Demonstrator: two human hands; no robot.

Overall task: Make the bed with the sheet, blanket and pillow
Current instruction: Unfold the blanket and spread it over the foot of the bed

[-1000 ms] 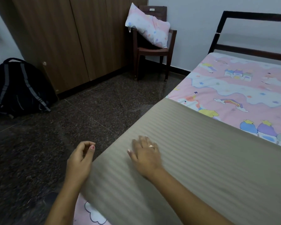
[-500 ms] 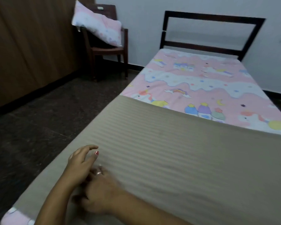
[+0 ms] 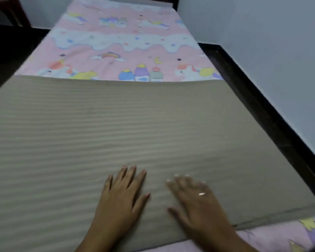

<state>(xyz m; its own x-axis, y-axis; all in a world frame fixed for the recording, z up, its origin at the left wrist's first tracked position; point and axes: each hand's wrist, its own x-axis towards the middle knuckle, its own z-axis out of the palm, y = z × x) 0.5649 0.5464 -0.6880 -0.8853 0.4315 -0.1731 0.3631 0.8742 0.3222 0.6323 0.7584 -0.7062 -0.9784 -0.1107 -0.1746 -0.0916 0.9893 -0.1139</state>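
Note:
A grey-brown striped blanket lies flat across the near half of the bed. Beyond it the pink sheet with unicorns and rainbows covers the far half, and a strip of it shows at the near right corner. My left hand rests palm down on the blanket with fingers spread. My right hand, wearing a ring and blurred by motion, lies flat on the blanket beside it. Neither hand grips anything. No pillow is in view.
The dark bed frame rail runs along the right side, close to a pale wall. Dark floor lies to the left of the bed. A dark chair leg shows at the top left.
The view has swung right, from the bed's left edge to its middle. Both hands have moved right across the blanket and now lie flat side by side.

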